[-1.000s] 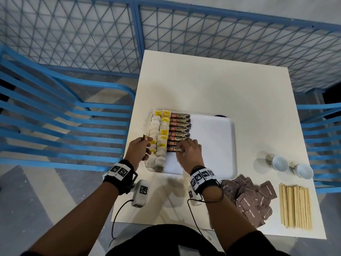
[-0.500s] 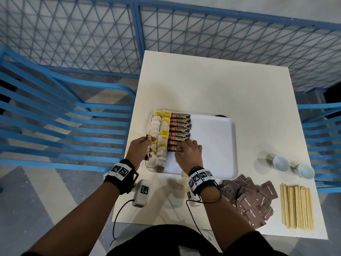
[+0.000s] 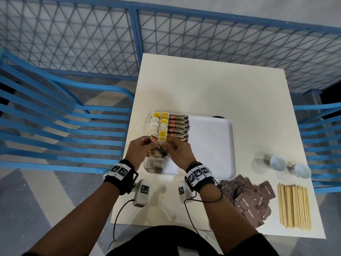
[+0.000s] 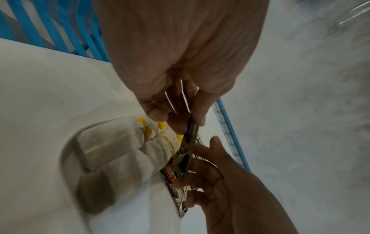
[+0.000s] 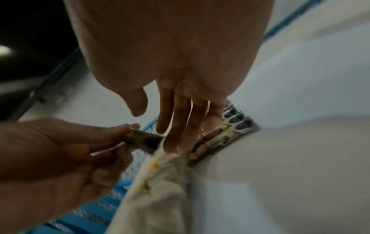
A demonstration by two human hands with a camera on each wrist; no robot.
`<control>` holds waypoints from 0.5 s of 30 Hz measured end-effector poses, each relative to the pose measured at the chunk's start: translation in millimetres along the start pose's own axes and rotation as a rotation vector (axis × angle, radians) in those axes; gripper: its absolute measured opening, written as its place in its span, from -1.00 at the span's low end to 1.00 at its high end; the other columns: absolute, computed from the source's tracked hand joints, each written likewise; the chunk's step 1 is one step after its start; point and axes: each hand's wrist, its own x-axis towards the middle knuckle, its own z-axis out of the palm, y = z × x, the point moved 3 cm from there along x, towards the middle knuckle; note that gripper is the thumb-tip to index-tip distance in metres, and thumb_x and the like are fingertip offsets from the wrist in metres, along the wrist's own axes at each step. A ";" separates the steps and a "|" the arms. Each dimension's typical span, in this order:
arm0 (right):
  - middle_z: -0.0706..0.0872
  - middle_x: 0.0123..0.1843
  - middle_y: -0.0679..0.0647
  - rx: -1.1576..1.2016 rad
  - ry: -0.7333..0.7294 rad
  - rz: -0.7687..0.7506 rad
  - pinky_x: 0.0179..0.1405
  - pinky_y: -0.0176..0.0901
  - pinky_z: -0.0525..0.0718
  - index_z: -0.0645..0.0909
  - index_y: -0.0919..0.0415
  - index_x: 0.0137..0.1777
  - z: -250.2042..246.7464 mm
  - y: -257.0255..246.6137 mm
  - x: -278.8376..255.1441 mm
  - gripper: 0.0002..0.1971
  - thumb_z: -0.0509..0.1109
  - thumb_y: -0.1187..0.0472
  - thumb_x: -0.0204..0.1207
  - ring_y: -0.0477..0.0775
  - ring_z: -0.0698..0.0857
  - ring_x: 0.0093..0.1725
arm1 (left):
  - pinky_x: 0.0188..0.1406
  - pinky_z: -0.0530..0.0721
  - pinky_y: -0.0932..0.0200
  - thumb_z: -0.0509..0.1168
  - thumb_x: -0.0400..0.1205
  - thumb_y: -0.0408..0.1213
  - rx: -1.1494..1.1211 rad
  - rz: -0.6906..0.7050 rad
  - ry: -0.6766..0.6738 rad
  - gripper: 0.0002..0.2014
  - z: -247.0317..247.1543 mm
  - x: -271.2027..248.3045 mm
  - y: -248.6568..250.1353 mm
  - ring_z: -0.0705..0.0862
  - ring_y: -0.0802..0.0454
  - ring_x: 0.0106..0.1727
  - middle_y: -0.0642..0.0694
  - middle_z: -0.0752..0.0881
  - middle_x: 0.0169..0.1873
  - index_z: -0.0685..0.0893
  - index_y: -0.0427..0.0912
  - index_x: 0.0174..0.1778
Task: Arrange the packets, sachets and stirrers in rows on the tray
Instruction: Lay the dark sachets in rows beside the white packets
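Fingers (image 3: 145, 143) of left hand pinch a sachet (image 3: 158, 147) over the white table (image 3: 212, 93) by blue fencing (image 3: 221, 37)

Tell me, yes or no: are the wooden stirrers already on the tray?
No, the wooden stirrers lie in a bundle on the table, to the right of the tray and off it.

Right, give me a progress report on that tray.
Done: tea bags and a column of coffee sachets fill the tray's left side. In hand: left hand pinches another coffee stick, right hand reaching. Left: brown packets and stirrers on the table.
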 end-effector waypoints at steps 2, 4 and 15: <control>0.84 -0.15 -0.06 0.074 -0.077 0.025 -0.01 -0.03 0.76 0.72 0.08 0.00 7.3 -5.4 0.6 -0.78 0.44 -0.06 0.61 -0.06 0.78 -0.15 | -0.34 0.63 0.21 0.47 0.61 -0.44 -0.032 -0.004 -0.011 -0.87 2.1 -1.2 2.1 0.77 -0.04 -0.22 -0.19 0.83 -0.20 0.82 -0.25 0.06; 0.84 -0.22 -0.01 0.166 -0.089 0.053 -0.13 -0.12 0.77 0.70 0.09 -0.04 8.8 -6.0 0.2 -0.83 0.52 0.01 0.55 -0.12 0.79 -0.24 | -0.27 0.69 0.13 0.47 0.60 -0.47 -0.068 -0.015 -0.026 -0.87 2.7 -2.5 4.6 0.80 -0.04 -0.23 -0.21 0.83 -0.19 0.80 -0.30 0.05; 0.80 -0.22 0.33 0.457 -0.019 0.060 -0.39 -0.43 0.57 0.74 0.47 0.15 -20.6 5.0 -6.2 -0.82 0.41 0.46 0.60 -0.10 0.72 -0.45 | -0.29 0.76 0.16 0.46 0.62 -0.46 -0.104 -0.061 -0.093 -0.82 -1.6 -4.5 -0.6 0.74 -0.10 -0.24 -0.24 0.82 -0.23 0.81 -0.41 0.12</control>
